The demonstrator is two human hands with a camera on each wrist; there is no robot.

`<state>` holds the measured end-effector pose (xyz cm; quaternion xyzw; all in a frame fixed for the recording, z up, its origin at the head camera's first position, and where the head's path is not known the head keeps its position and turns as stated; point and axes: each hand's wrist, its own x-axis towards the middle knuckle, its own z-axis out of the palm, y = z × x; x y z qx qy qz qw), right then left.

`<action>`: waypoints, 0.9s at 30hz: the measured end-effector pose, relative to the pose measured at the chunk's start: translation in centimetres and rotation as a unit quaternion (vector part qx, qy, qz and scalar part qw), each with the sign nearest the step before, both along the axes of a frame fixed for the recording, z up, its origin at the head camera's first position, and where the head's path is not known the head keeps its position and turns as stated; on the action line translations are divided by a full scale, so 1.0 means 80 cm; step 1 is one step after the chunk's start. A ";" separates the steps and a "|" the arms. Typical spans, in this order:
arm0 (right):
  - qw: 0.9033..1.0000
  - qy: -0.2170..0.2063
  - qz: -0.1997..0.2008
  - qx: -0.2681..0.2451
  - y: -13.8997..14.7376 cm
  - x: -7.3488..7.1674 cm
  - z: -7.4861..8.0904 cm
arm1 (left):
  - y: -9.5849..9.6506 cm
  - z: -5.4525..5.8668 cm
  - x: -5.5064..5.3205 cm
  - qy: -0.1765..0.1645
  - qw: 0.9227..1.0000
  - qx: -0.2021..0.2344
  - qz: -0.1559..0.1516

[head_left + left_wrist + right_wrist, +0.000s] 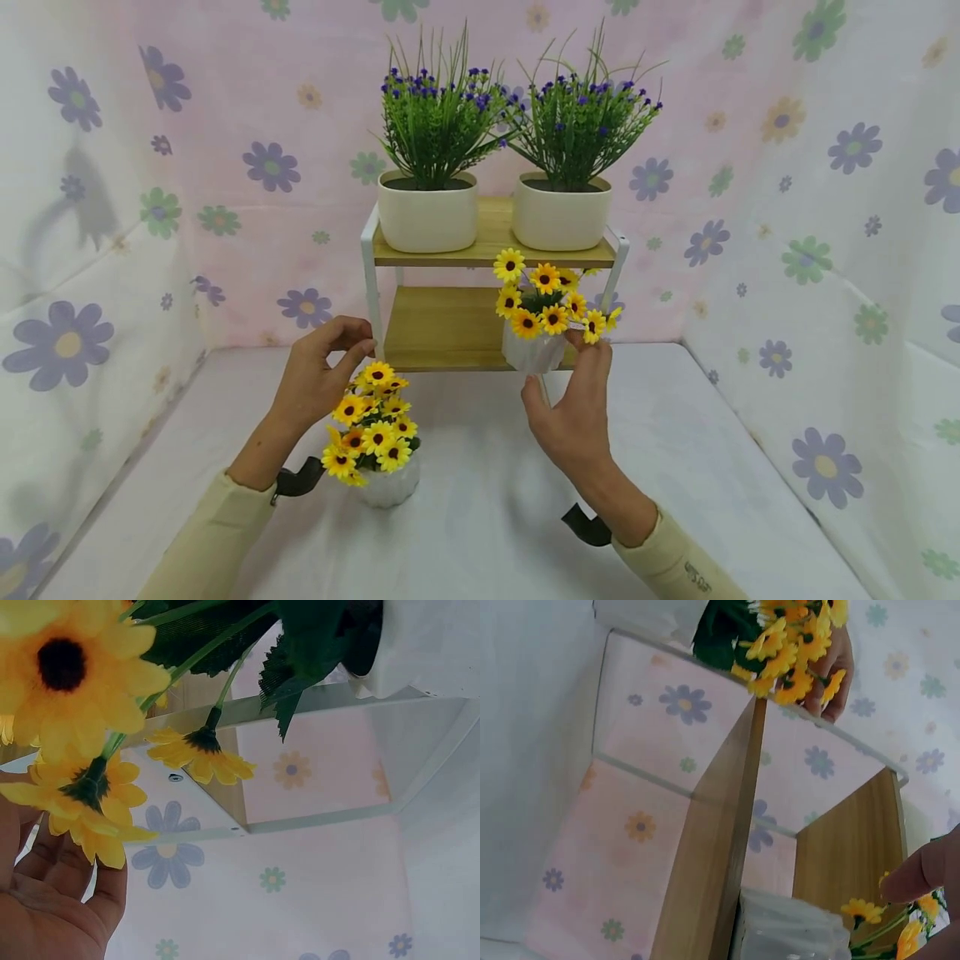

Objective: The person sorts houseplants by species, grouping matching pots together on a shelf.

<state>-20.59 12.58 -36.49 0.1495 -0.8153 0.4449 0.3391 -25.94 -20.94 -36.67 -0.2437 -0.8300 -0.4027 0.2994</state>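
On the right end of the stand's lower shelf (442, 329) sits a white ribbed pot (528, 354) of yellow artificial daisies (553, 318). My right hand (573, 408) is at this pot's right front, thumb spread from the fingers, fingertips among the blooms; whether they touch is unclear. A second white pot (390, 487) with yellow daisies (378, 437) stands on the table, left of centre. My left hand (318, 375) is behind and left of its flowers, fingers loosely bent near the stand's left post. The left wrist view shows blooms partly covering the left hand (60, 900).
Two cream planters (427, 218) with purple flowers and grass stand on the upper shelf (495, 229). White metal posts (372, 292) frame the stand. A white cloth covers the table (472, 500). Flower-print fabric (262, 75) hangs behind and at both sides.
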 end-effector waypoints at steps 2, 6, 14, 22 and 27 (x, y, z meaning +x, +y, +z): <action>1.000 -0.011 -0.001 0.001 -0.004 0.006 0.001 | 0.000 0.000 -0.001 0.000 1.000 -0.001 0.000; 1.000 -0.028 0.005 0.007 -0.011 0.015 0.000 | 0.000 0.000 -0.001 -0.001 1.000 -0.002 0.001; 0.999 -0.020 0.035 0.028 -0.026 0.027 -0.012 | 0.000 0.000 0.000 -0.002 1.000 -0.001 0.001; 0.992 -0.010 0.086 0.090 -0.055 0.033 -0.046 | 0.001 0.000 0.001 -0.002 1.000 -0.004 0.005; 0.983 -0.056 0.136 0.108 -0.069 0.031 -0.062 | 0.001 0.000 0.001 -0.001 1.000 -0.002 0.003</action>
